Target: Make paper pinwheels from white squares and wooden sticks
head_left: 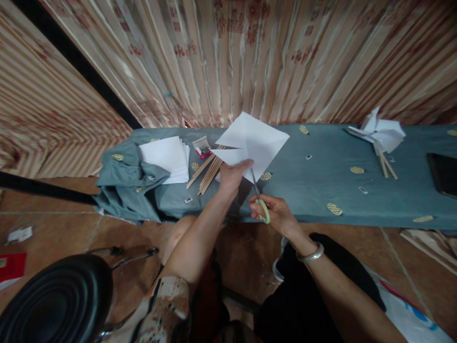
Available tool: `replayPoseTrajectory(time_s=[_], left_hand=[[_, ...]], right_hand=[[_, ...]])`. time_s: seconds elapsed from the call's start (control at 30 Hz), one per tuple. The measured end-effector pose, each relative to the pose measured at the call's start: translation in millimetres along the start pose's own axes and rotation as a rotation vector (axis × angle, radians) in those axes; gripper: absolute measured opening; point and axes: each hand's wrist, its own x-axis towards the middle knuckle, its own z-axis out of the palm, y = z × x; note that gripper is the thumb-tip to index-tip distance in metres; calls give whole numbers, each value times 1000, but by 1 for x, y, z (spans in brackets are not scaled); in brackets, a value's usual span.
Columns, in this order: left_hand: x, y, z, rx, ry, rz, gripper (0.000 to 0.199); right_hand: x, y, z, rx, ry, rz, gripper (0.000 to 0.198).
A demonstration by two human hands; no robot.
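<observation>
A square sheet of white paper [262,136], with a slit cut in from its left corner, is pinched in my left hand [233,175]. My right hand [273,212] grips scissors [263,209] with pale green handles. Their blades meet the paper's near corner, just right of my left thumb. Several wooden sticks [208,178] lie on the cloth to the left of my left hand. Beside them is a small open red and white box [202,146] of tiny pieces. A stack of white paper [164,159] rests farther left, partly under a fold of cloth.
White paper pinwheels on sticks [383,136] lie toward the right of the cloth-covered surface [310,186]. A dark phone-like object [442,172] sits at the right edge. Pleated curtains [243,62] hang behind. A black round stool [57,300] stands at lower left.
</observation>
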Motion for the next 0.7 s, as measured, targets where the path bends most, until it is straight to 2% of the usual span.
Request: replayPoseTrajectory(time_s=[0.13,0.33,0.7], left_hand=[[0,-1,-2,-33,11,-76,42],[0,2,-8,3,-45,-145,25],[-8,3,-7,102,-58,-214,23]], right_hand=[[0,-2,0,3,19,23,46],[-2,-3,-2,-16,37,7,45],[-2,-6,-6,-25,29,-49,46]])
